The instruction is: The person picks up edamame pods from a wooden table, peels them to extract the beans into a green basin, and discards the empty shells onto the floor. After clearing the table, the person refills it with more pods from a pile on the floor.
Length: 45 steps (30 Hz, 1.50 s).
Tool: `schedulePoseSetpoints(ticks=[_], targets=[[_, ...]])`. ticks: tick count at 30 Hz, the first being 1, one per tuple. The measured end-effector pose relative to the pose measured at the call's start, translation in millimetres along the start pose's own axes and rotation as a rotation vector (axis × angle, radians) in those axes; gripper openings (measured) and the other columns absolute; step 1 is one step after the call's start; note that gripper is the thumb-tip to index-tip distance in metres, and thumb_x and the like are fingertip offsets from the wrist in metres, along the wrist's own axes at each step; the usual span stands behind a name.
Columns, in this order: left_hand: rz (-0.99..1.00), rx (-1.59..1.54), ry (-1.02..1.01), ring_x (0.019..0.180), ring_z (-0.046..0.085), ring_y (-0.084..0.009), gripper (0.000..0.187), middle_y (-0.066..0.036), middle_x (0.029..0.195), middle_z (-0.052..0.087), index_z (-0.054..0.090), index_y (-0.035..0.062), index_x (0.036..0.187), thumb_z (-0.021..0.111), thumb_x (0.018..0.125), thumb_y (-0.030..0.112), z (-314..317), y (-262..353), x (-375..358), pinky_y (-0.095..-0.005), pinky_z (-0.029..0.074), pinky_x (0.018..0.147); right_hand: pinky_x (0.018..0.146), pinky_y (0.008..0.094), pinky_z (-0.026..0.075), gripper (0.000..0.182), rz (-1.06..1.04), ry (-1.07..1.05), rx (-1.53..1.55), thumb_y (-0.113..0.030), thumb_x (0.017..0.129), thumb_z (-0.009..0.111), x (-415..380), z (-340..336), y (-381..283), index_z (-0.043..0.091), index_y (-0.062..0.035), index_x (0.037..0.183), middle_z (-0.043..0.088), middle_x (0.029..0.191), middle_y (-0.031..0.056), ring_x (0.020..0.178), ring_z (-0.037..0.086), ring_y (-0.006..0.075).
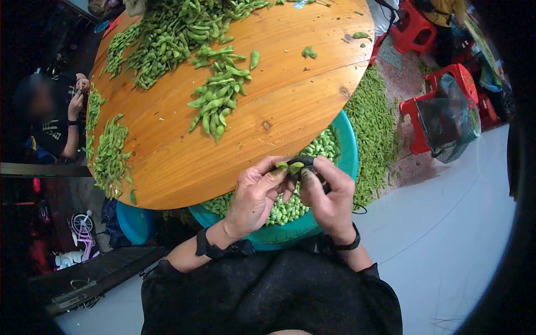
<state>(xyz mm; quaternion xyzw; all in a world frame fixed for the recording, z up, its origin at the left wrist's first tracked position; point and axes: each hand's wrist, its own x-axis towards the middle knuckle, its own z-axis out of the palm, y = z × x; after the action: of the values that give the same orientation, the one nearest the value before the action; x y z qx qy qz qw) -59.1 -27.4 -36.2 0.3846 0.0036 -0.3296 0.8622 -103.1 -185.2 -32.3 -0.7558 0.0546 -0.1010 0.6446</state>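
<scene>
I pinch an edamame pod (296, 167) between my two hands, over the near edge of the round wooden table (184, 167). My left hand (254, 195) has its thumb and fingertips closed on the pod's left part, and my right hand (329, 198) has its thumb and forefinger closed on its right part. The green shows in two patches, and I can't tell whether they are still joined. Something dark covers the end of my right forefinger. I wear a dark band on each wrist.

Right beneath my hands sits a teal basin (349, 139), partly under the tabletop, holding many shelled beans (287, 211). On the table ahead of me lies a small pile of pods (218, 100), with a large heap of pods (173, 42) beyond it and another cluster of pods (111, 151) near the left edge. To the right of the basin, green pods or hulls (373, 134) cover a stretch of floor. Farther right, a dark mesh net (449, 120) hangs over a red stool (416, 120). A blue tub (134, 223) stands below the table's left edge. Across on the left, another person (53, 111) has their hands raised together beside the table.
</scene>
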Motion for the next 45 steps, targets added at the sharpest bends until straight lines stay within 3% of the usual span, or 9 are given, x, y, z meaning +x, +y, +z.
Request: schedulePoseSetpoints(ticks=[3, 6, 14, 18, 22, 28, 34, 41, 45], targets=[[-0.003, 0.029, 0.018, 0.083, 0.059, -0.0131, 0.025, -0.008, 0.102, 0.066, 0.06, -0.0004, 0.118, 0.051, 0.097, 0.01, -1, 0, 0, -0.0265, 0.047, 0.069, 0.051, 0.0341, 0.04, 0.018, 0.315, -0.055, 0.344, 0.006, 0.079, 0.061, 3, -4, -11, 0.063, 0.0037, 0.096, 0.05, 0.071, 0.013, 0.057, 0.052, 0.0247], [0.025, 0.028, 0.128, 0.082, 0.06, -0.014, 0.025, -0.007, 0.102, 0.066, 0.06, 0.0008, 0.118, 0.05, 0.097, 0.011, 9, -4, 1, -0.027, 0.048, 0.067, 0.049, 0.0348, 0.041, 0.022, -0.37, 0.104, -0.222, 0.01, 0.075, 0.063, 1, 10, -1, 0.061, 0.0036, 0.096, 0.048, 0.072, 0.0132, 0.059, 0.052, 0.0269], [-0.006, -0.021, 0.171, 0.078, 0.061, -0.0132, 0.026, -0.007, 0.103, 0.066, 0.06, 0.003, 0.119, 0.048, 0.098, 0.011, 0, -6, -3, -0.028, 0.05, 0.068, 0.05, 0.035, 0.04, 0.021, -0.33, 0.075, -0.192, 0.01, 0.075, 0.062, 0, 6, -5, 0.061, 0.0033, 0.095, 0.049, 0.072, 0.0122, 0.057, 0.05, 0.0252], [-0.158, 0.611, 0.003, 0.077, 0.067, -0.0177, 0.025, -0.007, 0.093, 0.069, 0.061, 0.001, 0.119, 0.052, 0.097, 0.006, 16, 22, -9, -0.0306, 0.054, 0.071, 0.049, 0.0277, 0.034, 0.012, -0.155, 0.223, -0.124, 0.007, 0.081, 0.058, -5, -32, 2, 0.063, 0.0037, 0.091, 0.048, 0.067, 0.005, 0.055, 0.046, 0.0124], [0.213, 1.265, -0.56, 0.085, 0.069, -0.0269, 0.014, -0.014, 0.091, 0.07, 0.071, -0.0001, 0.098, 0.062, 0.088, 0.006, 11, 68, 2, -0.0348, 0.054, 0.075, 0.059, 0.0275, 0.046, 0.014, -0.057, 0.551, -0.547, 0.0, 0.093, 0.056, 0, -110, 8, 0.063, 0.0043, 0.103, 0.066, 0.082, 0.0072, 0.068, 0.057, 0.0107], [0.679, 1.967, 0.138, 0.094, 0.06, -0.0348, 0.019, -0.018, 0.093, 0.063, 0.069, -0.0023, 0.093, 0.063, 0.085, 0.014, -8, 130, 105, -0.0431, 0.048, 0.084, 0.069, 0.0311, 0.051, 0.027, 0.032, 0.556, -0.632, 0.0, 0.092, 0.055, -6, -126, 30, 0.063, 0.003, 0.117, 0.07, 0.088, 0.0129, 0.076, 0.064, 0.0174], [0.572, 2.181, 0.27, 0.102, 0.054, -0.0367, 0.019, -0.023, 0.1, 0.059, 0.07, -0.0015, 0.091, 0.062, 0.084, 0.015, -22, 130, 170, -0.0451, 0.045, 0.09, 0.074, 0.0306, 0.051, 0.026, 0.007, 0.467, -0.551, 0.001, 0.091, 0.055, -3, -115, 32, 0.064, 0.0033, 0.115, 0.07, 0.089, 0.0143, 0.081, 0.067, 0.0174], [0.74, 1.913, 0.075, 0.082, 0.065, -0.0301, 0.015, -0.016, 0.086, 0.065, 0.067, -0.0008, 0.094, 0.065, 0.084, 0.01, 7, 120, 138, -0.0383, 0.051, 0.074, 0.06, 0.0257, 0.046, 0.025, 0.01, 0.354, -0.341, 0.003, 0.088, 0.056, 2, -81, 20, 0.066, 0.0037, 0.111, 0.067, 0.08, 0.0073, 0.068, 0.06, 0.0106], [0.284, 1.435, -0.093, 0.065, 0.061, -0.0121, 0.012, -0.003, 0.075, 0.065, 0.065, 0.0005, 0.099, 0.065, 0.09, 0.009, 39, 94, 74, -0.0267, 0.049, 0.058, 0.048, 0.0196, 0.036, 0.024, 0.182, 0.158, 0.093, 0.001, 0.092, 0.055, 8, -47, -9, 0.065, 0.0036, 0.114, 0.055, 0.069, -0.003, 0.056, 0.048, 0.0021]])
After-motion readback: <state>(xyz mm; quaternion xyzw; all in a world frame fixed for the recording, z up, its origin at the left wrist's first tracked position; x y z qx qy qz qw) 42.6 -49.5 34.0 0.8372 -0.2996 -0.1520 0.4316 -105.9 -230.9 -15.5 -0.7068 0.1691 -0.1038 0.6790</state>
